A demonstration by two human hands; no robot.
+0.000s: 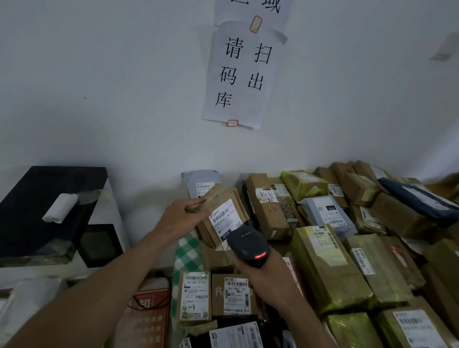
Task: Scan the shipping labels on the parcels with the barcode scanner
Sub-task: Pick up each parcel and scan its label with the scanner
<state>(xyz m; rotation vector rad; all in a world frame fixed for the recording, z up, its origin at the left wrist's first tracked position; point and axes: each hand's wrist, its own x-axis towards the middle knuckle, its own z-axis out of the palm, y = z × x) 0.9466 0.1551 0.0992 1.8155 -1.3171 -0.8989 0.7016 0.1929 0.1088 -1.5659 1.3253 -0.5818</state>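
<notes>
**Scanner nose sits at the label's 5 o'clock**

The held parcel (222,194), a brown carton, is lifted above the worktop pile, tilted, its long axis roughly 11 to 5 o'clock. Its shipping label (225,218) faces the camera. The left hand (181,217) holds the carton's 9 o'clock edge in a closed grip. The barcode scanner (249,246) is clasped by the right hand (263,281), with its nose just beside the label's lower corner, aimed toward 11 o'clock, and a red light glowing on it. Nothing stands between nose and label. A yellow-taped parcel (326,266) lies at 3 o'clock, two small boxes (195,295) at 6 o'clock, and a black-topped machine (34,210) at 9 o'clock.
</notes>
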